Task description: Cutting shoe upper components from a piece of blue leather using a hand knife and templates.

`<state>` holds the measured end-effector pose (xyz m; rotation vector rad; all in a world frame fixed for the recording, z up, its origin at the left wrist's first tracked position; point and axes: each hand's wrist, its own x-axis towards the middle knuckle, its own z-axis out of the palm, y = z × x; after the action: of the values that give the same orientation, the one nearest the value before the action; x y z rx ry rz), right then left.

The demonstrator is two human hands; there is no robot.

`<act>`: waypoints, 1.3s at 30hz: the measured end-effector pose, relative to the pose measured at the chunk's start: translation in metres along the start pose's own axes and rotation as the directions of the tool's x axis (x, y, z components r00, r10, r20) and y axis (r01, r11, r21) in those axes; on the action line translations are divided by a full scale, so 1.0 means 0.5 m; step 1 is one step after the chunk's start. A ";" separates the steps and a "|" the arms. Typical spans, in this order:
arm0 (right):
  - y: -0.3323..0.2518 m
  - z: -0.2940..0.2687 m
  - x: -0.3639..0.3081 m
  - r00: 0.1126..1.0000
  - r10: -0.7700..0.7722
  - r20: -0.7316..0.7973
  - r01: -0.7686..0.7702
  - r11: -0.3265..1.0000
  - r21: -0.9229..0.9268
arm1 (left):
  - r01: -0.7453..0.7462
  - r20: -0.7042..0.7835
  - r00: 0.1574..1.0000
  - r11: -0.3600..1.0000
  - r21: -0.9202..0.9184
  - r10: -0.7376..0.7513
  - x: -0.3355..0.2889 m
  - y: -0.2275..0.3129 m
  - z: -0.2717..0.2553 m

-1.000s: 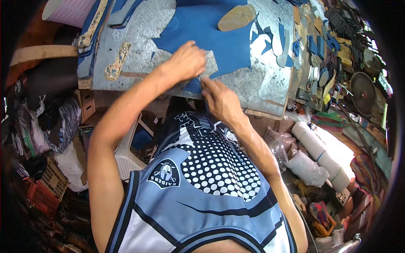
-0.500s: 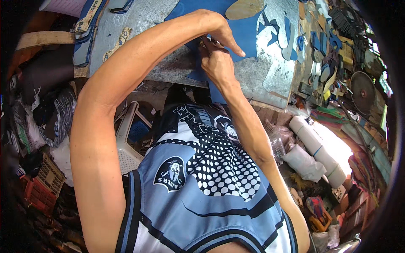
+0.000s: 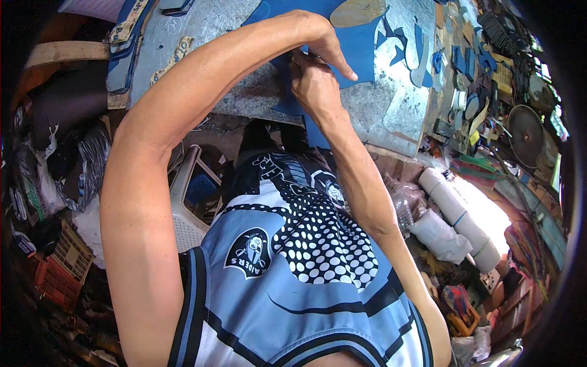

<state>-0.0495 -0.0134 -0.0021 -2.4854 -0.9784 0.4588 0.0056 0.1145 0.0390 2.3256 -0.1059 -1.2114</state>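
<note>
1. Work piece: the blue sheet (image 3: 361, 55) lies on the table, partly beneath the left hand and extending to its right. A blue strip (image 3: 315, 136) hangs over the near table edge, just left of the right wrist; whether it joins the sheet cannot be told.
2. Left hand (image 3: 324, 41): it now stands over the sheet, beyond the right hand, with its forearm crossing the table from the left. One second ago it was lower, nearer the table edge. One digit extends down and right; the other fingers are hidden, so its grip cannot be told.
3. Right hand (image 3: 317, 82): it has advanced from the near edge to just below the left hand. Its fingers are curled inward, with the back of the hand upward. What they enclose, if anything, cannot be told.
4. Comparison at half a second: both hands keep nearly the same position. This suggests that work is now concentrated at one spot on the sheet, the hands acting together.
5. Adjacent items: a tan oval piece (image 3: 358, 12) rests on the sheet, above and right of the left hand. Farther right lie blue scraps (image 3: 397, 57) and a grey curved strip (image 3: 419, 61).
6. Support: the grey metal table (image 3: 373, 125) extends to both sides of the hands.
7. Surroundings: a white stool (image 3: 183, 226) stands below and left of the right hand; a white roll (image 3: 449, 196) lies below and right of it.
</note>
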 end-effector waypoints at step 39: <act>0.082 -0.165 -0.079 0.987 -0.164 0.000 0.161 0.970 0.180 | -0.054 -0.792 0.604 0.996 0.073 0.091 -0.064 -0.032 0.307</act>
<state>-0.0172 -0.0903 0.0537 -2.2246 -1.0862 0.4909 -0.1364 0.0761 -0.0171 2.6418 0.0940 -0.0239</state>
